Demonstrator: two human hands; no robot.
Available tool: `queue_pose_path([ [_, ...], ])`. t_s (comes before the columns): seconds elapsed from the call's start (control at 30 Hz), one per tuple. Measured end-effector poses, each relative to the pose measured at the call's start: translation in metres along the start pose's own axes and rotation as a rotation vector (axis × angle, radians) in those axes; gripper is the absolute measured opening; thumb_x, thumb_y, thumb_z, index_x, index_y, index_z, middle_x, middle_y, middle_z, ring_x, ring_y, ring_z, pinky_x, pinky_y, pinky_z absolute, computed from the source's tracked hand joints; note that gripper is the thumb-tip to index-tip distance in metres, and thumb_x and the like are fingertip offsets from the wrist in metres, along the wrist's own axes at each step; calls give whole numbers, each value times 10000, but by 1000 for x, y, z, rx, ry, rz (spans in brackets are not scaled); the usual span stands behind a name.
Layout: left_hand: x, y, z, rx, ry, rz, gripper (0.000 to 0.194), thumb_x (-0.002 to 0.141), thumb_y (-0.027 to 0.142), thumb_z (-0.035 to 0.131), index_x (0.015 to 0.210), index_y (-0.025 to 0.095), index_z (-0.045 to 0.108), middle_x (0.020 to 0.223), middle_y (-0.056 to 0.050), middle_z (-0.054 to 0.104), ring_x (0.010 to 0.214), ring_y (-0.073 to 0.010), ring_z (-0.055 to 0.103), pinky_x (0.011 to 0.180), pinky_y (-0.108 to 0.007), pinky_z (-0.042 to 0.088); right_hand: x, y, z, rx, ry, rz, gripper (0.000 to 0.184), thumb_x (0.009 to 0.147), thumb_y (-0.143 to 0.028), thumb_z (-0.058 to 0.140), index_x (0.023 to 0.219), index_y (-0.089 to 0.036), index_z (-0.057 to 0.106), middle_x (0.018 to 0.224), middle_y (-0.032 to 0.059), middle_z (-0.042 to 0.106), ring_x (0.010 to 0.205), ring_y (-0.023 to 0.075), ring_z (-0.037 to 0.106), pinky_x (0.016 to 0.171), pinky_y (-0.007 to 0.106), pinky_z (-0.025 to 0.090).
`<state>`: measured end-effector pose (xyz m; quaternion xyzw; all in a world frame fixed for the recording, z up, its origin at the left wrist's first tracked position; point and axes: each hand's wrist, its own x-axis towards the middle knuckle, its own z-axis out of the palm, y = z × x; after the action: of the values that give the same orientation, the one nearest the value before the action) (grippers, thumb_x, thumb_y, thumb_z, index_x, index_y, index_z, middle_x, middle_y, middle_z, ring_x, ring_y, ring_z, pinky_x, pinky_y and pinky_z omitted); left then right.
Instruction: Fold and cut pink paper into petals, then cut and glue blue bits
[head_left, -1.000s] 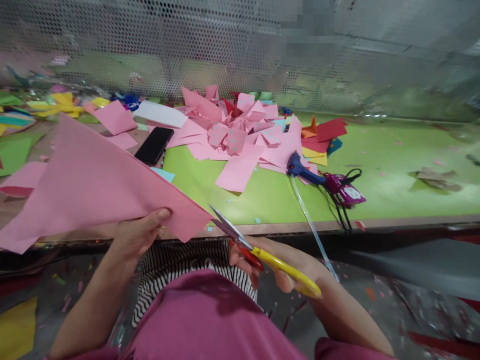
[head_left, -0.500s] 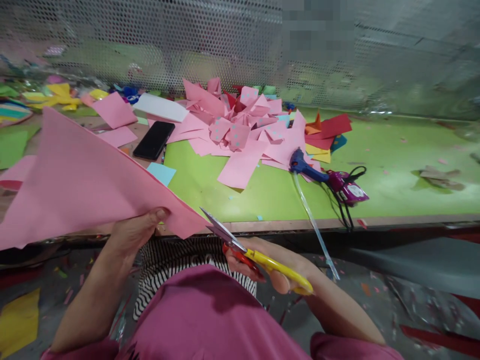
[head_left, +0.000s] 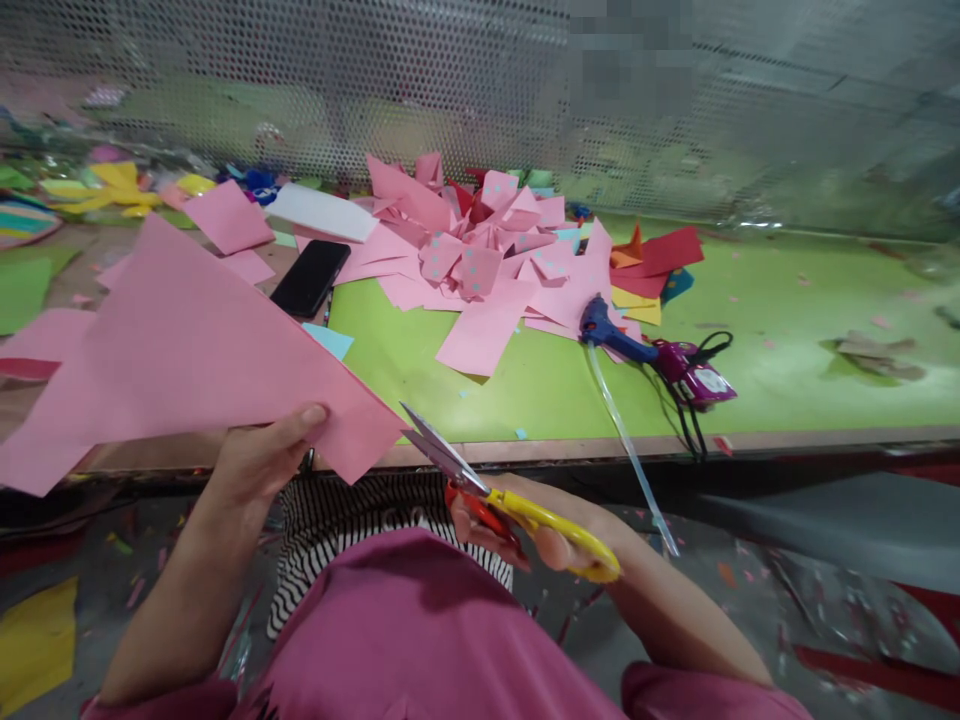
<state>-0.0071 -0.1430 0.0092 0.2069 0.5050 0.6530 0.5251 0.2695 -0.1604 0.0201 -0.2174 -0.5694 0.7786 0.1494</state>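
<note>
My left hand pinches a large folded sheet of pink paper by its lower edge, thumb on top and fingers hidden beneath. The sheet's pointed right end reaches toward the middle, over the table's front edge. In my right hand is a pair of scissors with one yellow and one red handle. Their blades are slightly parted, with the tips right at the paper's right corner. Whether the blades touch the paper I cannot tell.
A heap of pink paper pieces covers the back middle of the green table. A black phone lies left of it. To the right sits a blue glue gun with a clear glue stick hanging over the edge.
The pink sheet has shifted slightly and its left part has dropped and swung right. Its right corner has drawn back a little from the blades. The scissors have hardly moved.
</note>
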Motion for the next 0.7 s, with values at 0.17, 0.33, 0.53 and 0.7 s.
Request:
queue_pose_path([
  [0.17,-2,1,0,71,55,-7,535,382,150,868,889,239,722,794,36,730,711,-148,672,651,-214,599,1,1,-4,-146,-20,-39,781,682,-949,544,830,-182,536,705,-25,462,612,89,362,475,218,341],
  [0.33,-4,5,2,125,73,-35,467,348,173,864,779,207,688,689,24,677,696,-167,656,644,-251,608,1,0,-1,-167,0,-40,726,759,-905,516,839,-183,533,712,-29,448,619,88,343,480,214,338],
  [0.53,-4,4,1,154,108,-3,568,326,206,880,859,202,683,791,9,704,735,-171,643,677,-265,591,3,-3,5,-143,55,15,682,747,-859,593,818,-185,519,711,-31,446,621,80,336,466,199,314],
  [0.7,-5,5,-2,150,83,36,578,361,198,881,906,208,689,867,0,725,749,-183,668,710,-300,609,4,0,5,-90,63,18,568,760,-723,674,834,-180,528,727,-27,463,626,76,361,475,196,312],
])
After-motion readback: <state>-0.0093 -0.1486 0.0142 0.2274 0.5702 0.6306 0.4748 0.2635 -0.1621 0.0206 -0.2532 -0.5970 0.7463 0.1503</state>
